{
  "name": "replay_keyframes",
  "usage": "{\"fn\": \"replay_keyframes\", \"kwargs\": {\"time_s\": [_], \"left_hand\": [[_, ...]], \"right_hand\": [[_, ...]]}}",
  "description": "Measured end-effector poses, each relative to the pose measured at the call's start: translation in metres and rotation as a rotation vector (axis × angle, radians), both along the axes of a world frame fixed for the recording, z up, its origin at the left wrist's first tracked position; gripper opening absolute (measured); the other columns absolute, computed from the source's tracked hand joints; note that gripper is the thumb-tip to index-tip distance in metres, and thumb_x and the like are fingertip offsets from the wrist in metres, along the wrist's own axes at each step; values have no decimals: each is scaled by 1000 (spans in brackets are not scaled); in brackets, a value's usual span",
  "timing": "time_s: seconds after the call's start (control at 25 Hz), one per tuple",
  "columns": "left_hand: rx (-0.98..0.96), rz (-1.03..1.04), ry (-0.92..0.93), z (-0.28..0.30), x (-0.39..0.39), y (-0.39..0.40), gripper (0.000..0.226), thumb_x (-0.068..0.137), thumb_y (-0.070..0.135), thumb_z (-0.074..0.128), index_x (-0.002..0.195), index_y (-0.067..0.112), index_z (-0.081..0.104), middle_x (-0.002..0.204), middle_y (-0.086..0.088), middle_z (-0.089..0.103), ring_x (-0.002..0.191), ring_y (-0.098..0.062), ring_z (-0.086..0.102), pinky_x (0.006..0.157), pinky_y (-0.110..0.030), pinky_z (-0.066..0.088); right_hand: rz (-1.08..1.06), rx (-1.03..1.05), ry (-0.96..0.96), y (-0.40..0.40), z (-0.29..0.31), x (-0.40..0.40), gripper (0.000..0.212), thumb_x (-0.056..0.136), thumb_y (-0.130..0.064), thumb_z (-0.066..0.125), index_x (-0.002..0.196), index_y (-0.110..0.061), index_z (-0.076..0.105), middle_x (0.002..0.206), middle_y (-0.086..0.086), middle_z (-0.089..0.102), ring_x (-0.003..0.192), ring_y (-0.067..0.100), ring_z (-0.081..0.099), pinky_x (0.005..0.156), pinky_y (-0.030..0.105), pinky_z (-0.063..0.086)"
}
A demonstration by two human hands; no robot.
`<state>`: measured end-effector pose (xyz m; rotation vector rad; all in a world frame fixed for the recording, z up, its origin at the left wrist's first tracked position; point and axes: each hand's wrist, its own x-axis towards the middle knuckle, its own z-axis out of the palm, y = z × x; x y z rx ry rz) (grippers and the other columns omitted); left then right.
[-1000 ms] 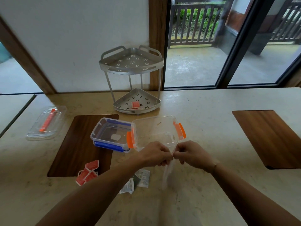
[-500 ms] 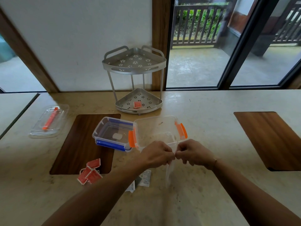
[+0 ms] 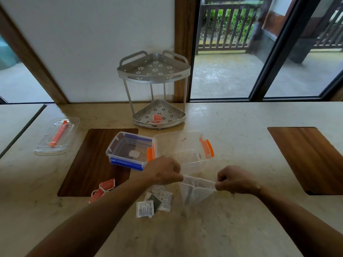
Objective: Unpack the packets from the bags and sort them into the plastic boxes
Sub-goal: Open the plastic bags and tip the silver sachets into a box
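A clear plastic bag [image 3: 194, 191] hangs stretched between my hands above the counter. My left hand [image 3: 164, 171] pinches its top left corner and my right hand [image 3: 234, 179] pinches its top right corner. Behind them stand a clear box with blue clips [image 3: 130, 151] and a clear box with orange clips [image 3: 185, 151], side by side and without lids. Several white packets [image 3: 154, 203] lie on the counter below my left hand. Red packets [image 3: 104, 189] lie further left, at the edge of a dark wooden inlay.
A metal two-tier corner rack [image 3: 156, 89] stands at the back with one red packet [image 3: 157, 117] on its lower shelf. A clear lid with orange clip [image 3: 57, 136] lies at the far left. A second wooden inlay [image 3: 308, 158] sits at the right.
My hands have moved apart, pulling the bag's top wide; before, they were close together pinching it. My right hand shifted right and slightly nearer.
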<state>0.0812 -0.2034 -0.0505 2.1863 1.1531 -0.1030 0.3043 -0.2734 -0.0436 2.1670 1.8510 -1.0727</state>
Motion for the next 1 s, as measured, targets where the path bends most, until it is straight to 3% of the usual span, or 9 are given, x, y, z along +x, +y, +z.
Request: {"fn": "replay_keyframes", "kwargs": {"time_s": [0.16, 0.28, 0.4, 0.48, 0.6, 0.8, 0.92, 1.0], "left_hand": [[-41, 41, -97, 12, 6, 4, 20, 89, 30, 62, 75, 16, 65, 74, 0, 62, 70, -10, 58, 74, -29, 51], [-135, 106, -181, 25, 17, 5, 21, 91, 26, 59, 80, 10, 67, 68, 2, 61, 62, -7, 57, 63, -20, 47], [-254, 261, -285, 36, 20, 8, 26, 93, 25, 54, 84, 5, 68, 69, -2, 62, 60, -11, 56, 58, -20, 45], [-314, 344, -323, 43, 18, 11, 27, 95, 26, 52, 87, 5, 68, 71, -3, 64, 61, -11, 58, 58, -22, 46], [-357, 401, -425, 56, 9, 11, 26, 96, 25, 51, 80, 12, 66, 72, -3, 63, 61, -10, 58, 58, -22, 45], [-532, 492, -699, 64, -14, 17, 41, 98, 43, 43, 85, 14, 68, 76, -2, 65, 68, -13, 59, 63, -27, 45], [-494, 756, -610, 41, -24, 21, 35, 99, 38, 42, 92, 13, 66, 92, -7, 66, 79, -18, 58, 73, -34, 44], [-585, 899, -567, 18, -29, 13, 28, 98, 33, 46, 101, 12, 64, 103, -10, 65, 85, -21, 58, 72, -33, 45]], "right_hand": [[116, 204, -159, -2, 28, 4, 18, 86, -37, 65, 99, -25, 60, 92, -10, 60, 82, 9, 57, 71, 21, 50], [107, 512, -58, -1, 47, -20, 21, 88, -39, 62, 106, -29, 61, 105, -10, 62, 90, 8, 58, 81, 30, 55], [210, 527, -46, 3, 56, -53, 34, 88, -49, 57, 112, -26, 63, 107, -8, 67, 92, 9, 61, 83, 31, 55], [228, 539, -104, 11, 60, -64, 41, 86, -55, 57, 109, -22, 65, 101, -4, 69, 86, 12, 63, 78, 33, 57], [188, 564, -133, 23, 73, -69, 34, 87, -49, 60, 104, -22, 69, 90, -2, 72, 75, 13, 65, 75, 35, 58], [213, 640, -158, 37, 107, -74, 16, 89, -37, 63, 99, -27, 71, 97, -3, 72, 80, 11, 64, 78, 31, 55], [160, 701, -95, 48, 127, -76, 14, 89, -36, 63, 95, -28, 73, 101, -2, 74, 82, 14, 66, 76, 30, 54], [127, 755, -21, 56, 138, -78, 15, 88, -35, 64, 93, -26, 74, 89, -4, 74, 75, 10, 66, 75, 29, 54]]}}
